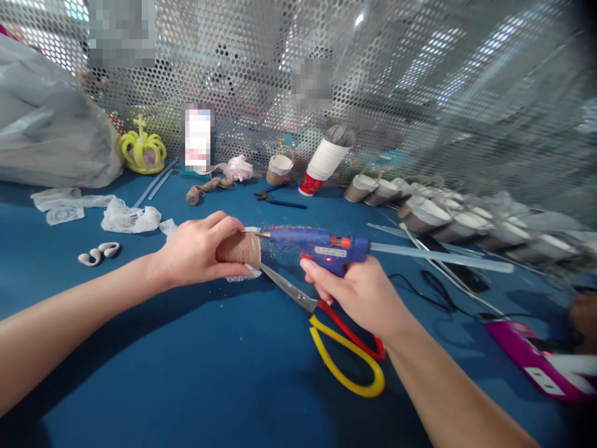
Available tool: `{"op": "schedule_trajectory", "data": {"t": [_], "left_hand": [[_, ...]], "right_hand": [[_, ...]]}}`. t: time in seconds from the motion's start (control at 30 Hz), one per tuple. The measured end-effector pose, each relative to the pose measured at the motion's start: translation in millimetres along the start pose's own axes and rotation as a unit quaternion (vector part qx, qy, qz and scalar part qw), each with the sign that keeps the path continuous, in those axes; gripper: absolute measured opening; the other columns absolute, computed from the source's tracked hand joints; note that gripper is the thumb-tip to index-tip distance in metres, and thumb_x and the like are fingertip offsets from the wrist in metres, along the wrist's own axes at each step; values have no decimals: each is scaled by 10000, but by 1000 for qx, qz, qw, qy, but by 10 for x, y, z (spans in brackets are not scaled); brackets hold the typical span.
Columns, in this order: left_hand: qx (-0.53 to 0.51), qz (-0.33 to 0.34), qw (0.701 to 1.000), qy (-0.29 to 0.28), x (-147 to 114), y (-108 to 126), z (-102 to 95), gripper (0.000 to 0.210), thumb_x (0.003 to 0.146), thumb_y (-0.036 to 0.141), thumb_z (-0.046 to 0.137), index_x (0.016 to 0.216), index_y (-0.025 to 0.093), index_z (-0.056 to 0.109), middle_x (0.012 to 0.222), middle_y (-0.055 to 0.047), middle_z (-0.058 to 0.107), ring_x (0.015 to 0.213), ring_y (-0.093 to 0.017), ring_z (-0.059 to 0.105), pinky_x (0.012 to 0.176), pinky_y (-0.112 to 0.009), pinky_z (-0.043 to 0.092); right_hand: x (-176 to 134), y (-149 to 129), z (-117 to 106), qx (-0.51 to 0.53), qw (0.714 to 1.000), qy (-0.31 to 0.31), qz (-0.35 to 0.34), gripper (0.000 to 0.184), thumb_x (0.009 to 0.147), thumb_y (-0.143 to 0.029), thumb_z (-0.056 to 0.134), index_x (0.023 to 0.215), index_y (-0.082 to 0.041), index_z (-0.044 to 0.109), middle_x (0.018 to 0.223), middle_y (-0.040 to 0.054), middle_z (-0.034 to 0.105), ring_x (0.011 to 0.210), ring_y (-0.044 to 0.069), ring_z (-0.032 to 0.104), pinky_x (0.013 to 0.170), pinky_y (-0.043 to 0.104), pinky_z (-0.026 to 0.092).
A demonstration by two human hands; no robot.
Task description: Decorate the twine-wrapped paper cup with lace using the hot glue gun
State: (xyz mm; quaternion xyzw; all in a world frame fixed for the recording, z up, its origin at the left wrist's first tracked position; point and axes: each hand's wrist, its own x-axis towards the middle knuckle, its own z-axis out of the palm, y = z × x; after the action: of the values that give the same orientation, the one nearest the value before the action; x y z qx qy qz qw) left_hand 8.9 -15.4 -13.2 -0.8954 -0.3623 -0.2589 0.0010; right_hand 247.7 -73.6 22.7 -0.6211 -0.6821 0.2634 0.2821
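Observation:
My left hand (198,250) is wrapped round a twine-covered cup (240,251) lying on its side, with white lace showing at its edge. In my right hand (359,289) is a blue hot glue gun (321,244), a finger at its trigger and a small red light glowing on its body. Its metal nozzle points left and meets the upper side of the cup beside my left fingers. A long clear glue stick (443,256) juts from its back. Under the gun, scissors (305,301) with one red and one yellow handle lie on the table, blades towards the cup.
Lace ribbon (128,216) and white earbuds (99,253) lie left. Behind stand a yellow crown-shaped object (142,152), a twine bundle (209,186), pliers (280,198) and a leaning cup stack (326,163). Several wrapped cups (426,214) line the right, near a magenta power strip (527,354) with cables.

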Motion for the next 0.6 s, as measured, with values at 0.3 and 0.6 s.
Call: {"op": "schedule_trajectory", "data": {"t": [0.3,0.6], "left_hand": [[-44,-24,999,3,22,-8,-22,545,697,617,563,992,161,519,896,-65,626,728,-181,610,603,-272,456],[-36,0,999,-3,15,16,-25,550,711,617,545,1008,156,514,897,-68,617,730,-188,618,617,-282,464]], "right_hand": [[-3,34,-24,29,999,-20,-11,340,773,-389,557,503,-211,455,385,-23,453,466,143,551,438,237,442],[6,28,-2,73,997,-28,-13,352,787,-414,558,524,-187,498,386,-40,443,412,102,476,488,244,448]]}}
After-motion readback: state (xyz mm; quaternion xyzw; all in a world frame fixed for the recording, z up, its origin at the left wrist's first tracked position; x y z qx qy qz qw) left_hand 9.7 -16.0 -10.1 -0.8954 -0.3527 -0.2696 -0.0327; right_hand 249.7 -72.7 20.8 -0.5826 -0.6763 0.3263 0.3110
